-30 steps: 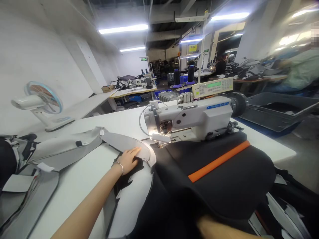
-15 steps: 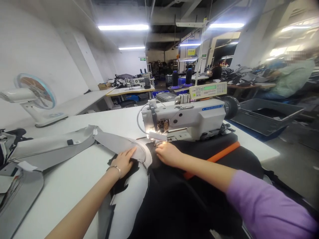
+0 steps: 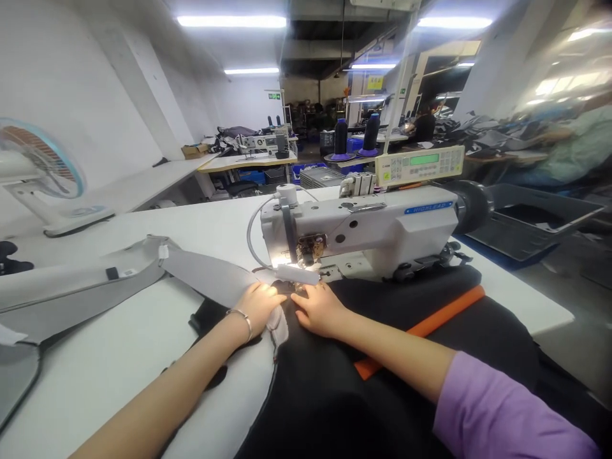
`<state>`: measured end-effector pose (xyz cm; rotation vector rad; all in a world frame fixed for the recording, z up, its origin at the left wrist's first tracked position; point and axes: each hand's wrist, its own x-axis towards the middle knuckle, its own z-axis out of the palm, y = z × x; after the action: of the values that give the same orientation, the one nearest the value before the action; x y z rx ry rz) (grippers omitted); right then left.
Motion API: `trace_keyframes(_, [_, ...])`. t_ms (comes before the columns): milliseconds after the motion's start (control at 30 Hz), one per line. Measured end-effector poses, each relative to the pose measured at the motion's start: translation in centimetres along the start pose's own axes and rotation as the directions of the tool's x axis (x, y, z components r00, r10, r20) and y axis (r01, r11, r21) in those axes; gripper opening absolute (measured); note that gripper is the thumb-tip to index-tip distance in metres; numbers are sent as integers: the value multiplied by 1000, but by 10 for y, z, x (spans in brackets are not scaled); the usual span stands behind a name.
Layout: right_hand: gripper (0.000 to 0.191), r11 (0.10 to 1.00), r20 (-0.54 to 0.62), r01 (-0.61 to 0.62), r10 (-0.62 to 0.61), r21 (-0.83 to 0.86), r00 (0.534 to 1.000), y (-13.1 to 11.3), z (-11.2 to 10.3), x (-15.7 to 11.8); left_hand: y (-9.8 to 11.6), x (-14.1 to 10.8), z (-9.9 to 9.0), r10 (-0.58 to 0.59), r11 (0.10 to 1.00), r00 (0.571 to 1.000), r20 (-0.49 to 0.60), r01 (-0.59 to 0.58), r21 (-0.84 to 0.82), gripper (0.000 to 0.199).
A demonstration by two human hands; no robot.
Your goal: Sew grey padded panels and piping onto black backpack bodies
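A white sewing machine [image 3: 363, 233] stands on the white table, its lamp lit at the needle area. Close to the needle on the left, my left hand [image 3: 261, 306] has its fingers closed on the edge of the grey fabric [image 3: 205, 274]. My right hand [image 3: 319, 309] rests just in front of the presser foot, its thumb and fingers pressed together at the black fabric [image 3: 335, 395]. The two hands are close, with a small gap between them. An orange strip [image 3: 425, 328] lies across the black fabric beside my right forearm.
A fan [image 3: 43, 172] stands at the left. Behind the machine are thread cones [image 3: 340, 140] and a control panel [image 3: 421, 166]. A grey crate [image 3: 535, 220] sits at the right, with a blurred person [image 3: 581, 150] behind it. Another sewing table [image 3: 246, 160] is farther back.
My left hand has moved right toward the needle and closed on the grey fabric, drawing its curved edge along. My right hand stays near the needle. The view has shifted closer to the machine.
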<state>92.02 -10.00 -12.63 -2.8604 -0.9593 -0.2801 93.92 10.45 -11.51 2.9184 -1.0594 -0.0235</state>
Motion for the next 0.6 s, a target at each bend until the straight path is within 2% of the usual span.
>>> trace_keyframes(200, [39, 1000, 7, 3, -3, -6, 1000, -1, 2, 6, -15, -4, 13, -50, 998, 997, -63, 48, -36, 41])
trace_keyframes(433, [35, 1000, -45, 5, -6, -16, 999, 0, 6, 7, -18, -4, 19, -48, 999, 991, -122, 45, -27, 41])
trace_keyframes(533, [25, 999, -128, 52, -50, 11, 990, 1, 3, 7, -23, -10, 7, -34, 999, 986, -161, 39, 32, 33])
trace_keyframes(600, [19, 987, -204, 134, -115, 84, 972, -4, -6, 5, -28, -17, -12, -62, 988, 968, -244, 94, 124, 25])
